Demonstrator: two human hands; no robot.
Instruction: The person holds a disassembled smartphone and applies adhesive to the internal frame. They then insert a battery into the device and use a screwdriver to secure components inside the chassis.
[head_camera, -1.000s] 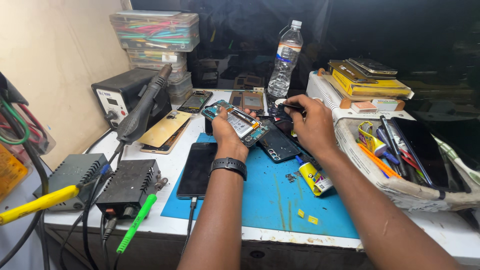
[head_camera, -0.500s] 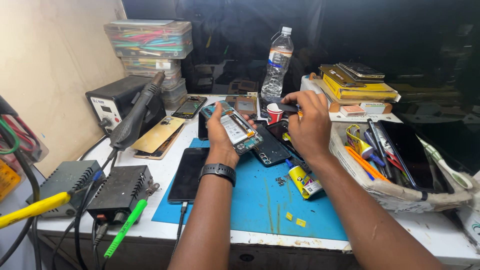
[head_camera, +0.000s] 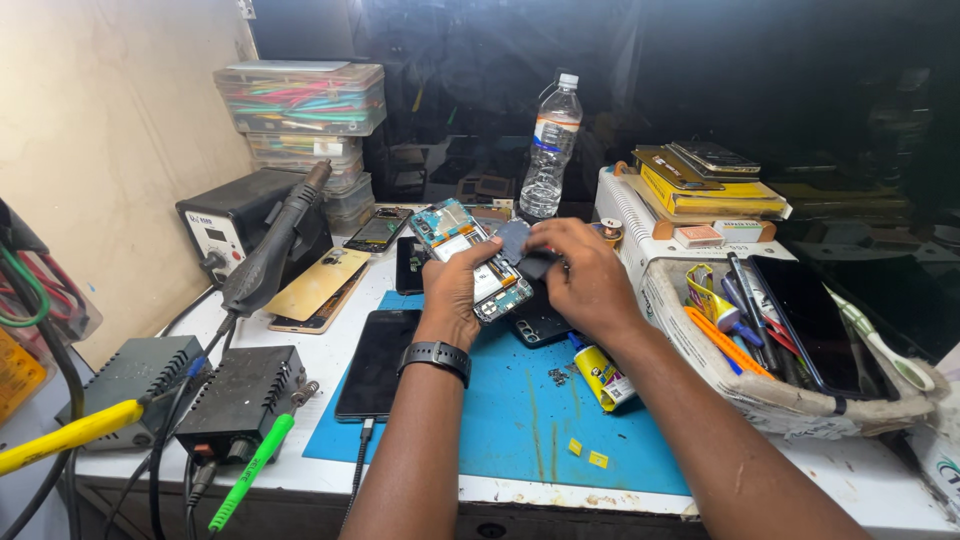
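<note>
We grip the opened phone (head_camera: 470, 258) in our left hand (head_camera: 452, 292), fingers curled around its edges and the thumb lying along the side, so that its uncovered inside faces us. It is lifted a little above the blue mat (head_camera: 520, 420), tilted, with its top toward 11 o'clock. Our right hand (head_camera: 580, 275) is at 3 o'clock of it, fingers pressed together on a small dark flat piece (head_camera: 520, 245) at the phone's right edge; we cannot tell if they pinch it or only push it.

We judge that the step in hand is work on the inner parts of the phone, at this dark piece. The next move calls for a steady left hold and a light, exact pull or press from the right fingertips, because the parts look thin and delicate.

The board inside is light blue-green with shiny metal patches and a pale label. At 6 o'clock of the right hand a dark phone back (head_camera: 540, 325) lies on the mat, then a small yellow glue tube (head_camera: 603, 375) and some tiny screws (head_camera: 556, 376). At 8 o'clock, a black glossy phone (head_camera: 378, 362) lies flat with a cable. Far at 9 o'clock stands the hot-air station (head_camera: 235, 225) with its dark handle.
</note>
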